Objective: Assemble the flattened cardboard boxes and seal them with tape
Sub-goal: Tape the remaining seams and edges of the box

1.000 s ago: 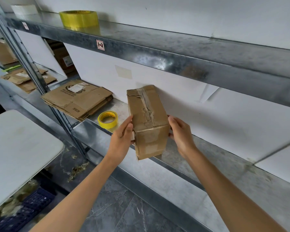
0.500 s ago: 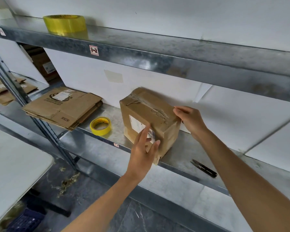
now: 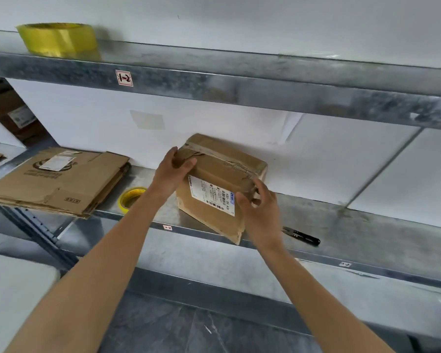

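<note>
A taped-up brown cardboard box (image 3: 214, 179) with a white shipping label stands on the metal shelf (image 3: 341, 225), its near corner at the shelf's front edge. My left hand (image 3: 173, 171) grips the box's top left corner, thumb on the near face. My right hand (image 3: 260, 210) curls round the box's right near edge. A stack of flattened cardboard boxes (image 3: 59, 182) lies on the shelf to the left. A small yellow tape roll (image 3: 131, 198) lies between the stack and the box, partly hidden by my left forearm.
A large yellow tape roll (image 3: 59, 39) sits on the upper shelf (image 3: 239, 85). Black snips (image 3: 301, 236) lie on the shelf right of the box. A white table corner (image 3: 15, 296) shows at the lower left. More cardboard sits at the far left.
The box has been set down on the shelf and turned so its label faces me. My left hand moved from the front face to the top left corner; my right hand came to the near right edge.
</note>
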